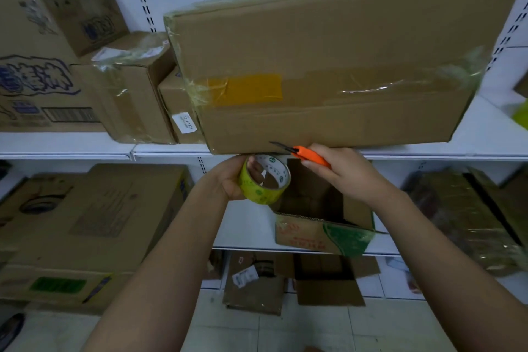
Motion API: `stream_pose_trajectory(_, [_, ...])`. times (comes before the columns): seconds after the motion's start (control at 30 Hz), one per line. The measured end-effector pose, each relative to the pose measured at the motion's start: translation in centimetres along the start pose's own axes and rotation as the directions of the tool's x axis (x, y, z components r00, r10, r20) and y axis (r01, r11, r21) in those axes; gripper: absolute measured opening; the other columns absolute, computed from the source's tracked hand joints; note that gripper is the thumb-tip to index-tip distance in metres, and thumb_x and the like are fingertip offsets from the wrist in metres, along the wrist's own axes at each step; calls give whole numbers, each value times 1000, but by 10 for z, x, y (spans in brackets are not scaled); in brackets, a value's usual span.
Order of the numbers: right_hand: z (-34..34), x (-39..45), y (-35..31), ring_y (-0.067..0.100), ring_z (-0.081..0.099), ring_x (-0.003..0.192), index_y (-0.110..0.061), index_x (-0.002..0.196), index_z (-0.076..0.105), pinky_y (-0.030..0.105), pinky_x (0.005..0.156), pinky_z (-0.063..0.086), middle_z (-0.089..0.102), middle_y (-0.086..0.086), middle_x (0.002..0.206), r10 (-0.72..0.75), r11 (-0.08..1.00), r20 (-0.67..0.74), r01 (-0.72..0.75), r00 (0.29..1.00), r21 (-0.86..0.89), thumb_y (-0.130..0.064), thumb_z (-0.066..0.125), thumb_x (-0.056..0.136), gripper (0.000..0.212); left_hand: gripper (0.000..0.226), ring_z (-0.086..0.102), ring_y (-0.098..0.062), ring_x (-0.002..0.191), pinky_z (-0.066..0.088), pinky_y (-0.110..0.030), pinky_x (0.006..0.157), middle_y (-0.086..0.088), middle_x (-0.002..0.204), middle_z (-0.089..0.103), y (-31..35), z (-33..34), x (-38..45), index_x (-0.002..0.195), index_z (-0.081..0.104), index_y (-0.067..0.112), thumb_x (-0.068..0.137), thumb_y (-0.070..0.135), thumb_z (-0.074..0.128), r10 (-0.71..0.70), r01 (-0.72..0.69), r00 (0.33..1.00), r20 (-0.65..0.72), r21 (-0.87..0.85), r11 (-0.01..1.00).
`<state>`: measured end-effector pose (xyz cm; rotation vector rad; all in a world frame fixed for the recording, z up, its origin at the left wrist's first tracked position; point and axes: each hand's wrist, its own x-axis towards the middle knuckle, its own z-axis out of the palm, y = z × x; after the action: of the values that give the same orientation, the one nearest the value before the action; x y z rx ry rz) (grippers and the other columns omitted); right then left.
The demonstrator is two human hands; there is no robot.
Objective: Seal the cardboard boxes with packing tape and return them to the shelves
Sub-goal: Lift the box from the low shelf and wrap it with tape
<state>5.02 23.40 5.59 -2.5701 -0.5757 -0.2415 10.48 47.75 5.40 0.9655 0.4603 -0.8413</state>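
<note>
Big box (328, 66) at 12 o'clock looks taped and shelved; left hand (228, 180) curls round tape roll (264, 180), right hand (343, 171) pinches orange cutter (310, 156); 1 small box (325, 214) at 6 o'clock gapes unsealed.

Single head view, looking forward and slightly down, close to white shelf (428, 155) (boxes fill frame).

Even, cool light falls from overhead, so shadows gather only under the shelf (428, 156) beyond my right hand (347, 173). Glare streaks the tape on the big box (328, 46) above it. Boxes far left of my left hand (228, 180) smear (motion blur), and edges bow outward.
</note>
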Motion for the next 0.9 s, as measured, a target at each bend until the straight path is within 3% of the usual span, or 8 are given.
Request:
stream_pose_trajectory(0.07, [-1, 3, -2, 5, 56, 66, -33, 104, 50, 23, 52, 32, 55, -11, 69, 9, 1000, 6, -9, 1000, 2, -52, 41, 102, 21, 39, 45, -4, 33, 40, -13, 33, 6, 43, 50, 5, -6, 1, 58, 54, 11, 96, 17, 49, -14, 14, 1000, 11, 38, 999])
stream_pose_trajectory(0.23, [8, 13, -11, 9, 54, 57, -26, 104, 54, 26, 50, 35, 57, -4, 68, 44, 993, -16, -42, 999, 107, -53, 39, 101, 32, 54, 45, -12, 44, 37, -24, 44, -5, 48, 51, 18, -59, -39, 58, 64, 1, 102, 21, 41, -122, 88, 955, 270, 134, 987])
stream_pose_trajectory(0.3, [17, 15, -14, 8, 53, 56, -27, 101, 54, 25, 51, 33, 56, -5, 68, 83, 981, -29, -77, 996, 176, -52, 40, 102, 29, 51, 43, -7, 36, 33, -16, 36, 3, 44, 47, 16, -69, -52, 53, 66, 11, 99, 25, 50, 1, -26, 995, 95, 261, 965])
stream_pose_trajectory(0.33, [21, 17, -15, 8, 52, 55, -27, 99, 54, 26, 51, 33, 56, -4, 68, 100, 976, -34, -91, 994, 196, -51, 41, 102, 28, 41, 46, -6, 37, 36, -16, 37, 2, 46, 52, 10, -64, -62, 61, 70, 12, 98, 25, 56, 169, -142, 985, -29, 419, 897])
stream_pose_trajectory(0.43, [27, 19, -16, 9, 50, 54, -29, 92, 52, 29, 52, 35, 55, -3, 67, 114, 977, -25, -107, 993, 183, -50, 42, 102, 25, 18, 63, -14, 54, 53, -24, 53, -8, 68, 69, -13, -58, -64, 89, 75, 11, 96, 23, 63, 447, -301, 891, -77, 637, 710])
stream_pose_trajectory(0.57, [28, 18, -16, 13, 54, 58, -35, 91, 47, 33, 54, 40, 56, -4, 69, 101, 990, 41, -104, 994, 93, -48, 41, 103, 19, 23, 72, -19, 75, 59, -27, 69, -5, 83, 76, -37, -56, -60, 87, 78, 20, 98, 27, 59, 560, -347, 827, -56, 732, 586])
stream_pose_trajectory(0.73, [31, 12, -14, 4, 64, 69, -29, 105, 57, 36, 68, 54, 68, -11, 81, 147, 989, 50, -148, 988, 10, -49, 42, 102, 24, 26, 71, -14, 87, 53, -25, 74, 8, 89, 75, -57, -55, -56, 84, 79, 25, 98, 27, 57, 659, -409, 751, -30, 763, 501])
stream_pose_trajectory(0.9, [26, -5, -9, 5, 56, 62, -28, 107, 54, 29, 55, 42, 61, -10, 79, 82, 995, 63, -78, 995, -64, -48, 42, 102, 24, 18, 69, -10, 87, 53, -29, 78, 9, 90, 75, -77, -47, -47, 82, 78, 26, 95, 30, 65, 663, -457, 748, 37, 752, 475])
